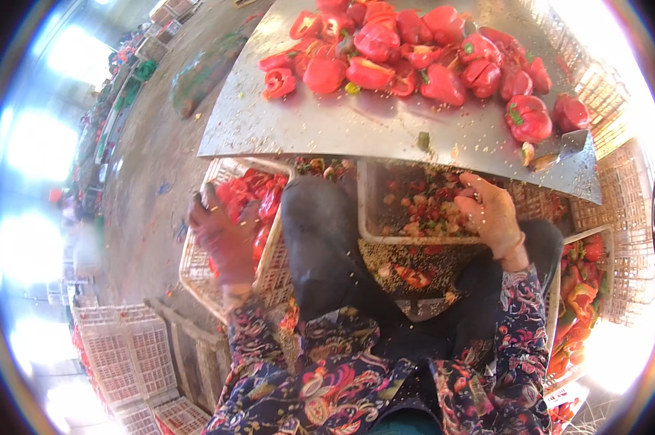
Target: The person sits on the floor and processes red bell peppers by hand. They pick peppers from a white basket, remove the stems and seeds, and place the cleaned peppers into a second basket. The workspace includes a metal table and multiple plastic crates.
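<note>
My left hand [227, 239], blurred, hangs over a plastic crate [197, 272] of cut red bell peppers [270, 198]. Its fingers are spread, and I see nothing held in them. Above the rim of a middle bin [364, 201] is my right hand [490, 212], thumb and fingers parted, with nothing visible between them. Pepper cores and seeds [425, 209] lie in that bin. Beyond both hands, whole and cut red bell peppers [376, 43] are heaped on a metal table [306, 128]. A broad-bladed knife [575, 141] rests at the table's near right corner.
To my right stands a crate of peppers [580, 304], beside stacked plastic crates [610, 179]. More crates [126, 348] and a wooden frame [197, 337] are behind on the left. Scattered seeds and a pepper piece [414, 276] lie between my knees.
</note>
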`<state>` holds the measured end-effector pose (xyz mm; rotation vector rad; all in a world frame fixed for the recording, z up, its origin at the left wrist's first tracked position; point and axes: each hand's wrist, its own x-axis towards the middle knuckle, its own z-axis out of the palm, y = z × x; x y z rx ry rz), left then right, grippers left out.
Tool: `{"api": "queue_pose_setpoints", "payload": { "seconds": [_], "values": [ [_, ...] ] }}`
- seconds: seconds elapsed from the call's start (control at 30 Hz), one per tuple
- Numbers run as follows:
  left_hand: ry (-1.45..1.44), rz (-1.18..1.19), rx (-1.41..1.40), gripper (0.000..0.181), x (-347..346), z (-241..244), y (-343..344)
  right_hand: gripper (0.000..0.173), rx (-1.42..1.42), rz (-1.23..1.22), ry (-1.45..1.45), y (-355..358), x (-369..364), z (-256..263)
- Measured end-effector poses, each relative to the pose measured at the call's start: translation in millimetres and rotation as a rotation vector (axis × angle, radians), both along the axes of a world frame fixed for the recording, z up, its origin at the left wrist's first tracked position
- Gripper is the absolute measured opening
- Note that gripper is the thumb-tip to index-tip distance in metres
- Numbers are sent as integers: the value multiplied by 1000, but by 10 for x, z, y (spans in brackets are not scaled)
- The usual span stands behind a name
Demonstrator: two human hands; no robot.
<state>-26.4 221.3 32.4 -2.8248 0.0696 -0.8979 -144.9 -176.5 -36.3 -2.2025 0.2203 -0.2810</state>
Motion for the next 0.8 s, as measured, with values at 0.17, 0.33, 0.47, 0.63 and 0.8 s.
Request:
{"api": "queue_pose_setpoints", "payload": {
  "seconds": [0.17,0.33,0.47,0.63,0.8],
  "values": [
    [423,-683,-1382,50,6,168,-1056,30,-327,54,-60,148,638,600],
    [969,-634,-1895,45,239,-419,-1667,33,-580,74,-177,321,1801,508],
    [1025,-533,-2118,36,230,-628,-1664,26,-667,34,-124,412,2432,265],
    [896,-437,-2244,39,276,-580,-1641,15,-573,188,-47,750,2085,240],
    [858,-589,-2202,33,247,-651,-1800,16,-321,89,-150,1079,1129,208]
  ]
}}
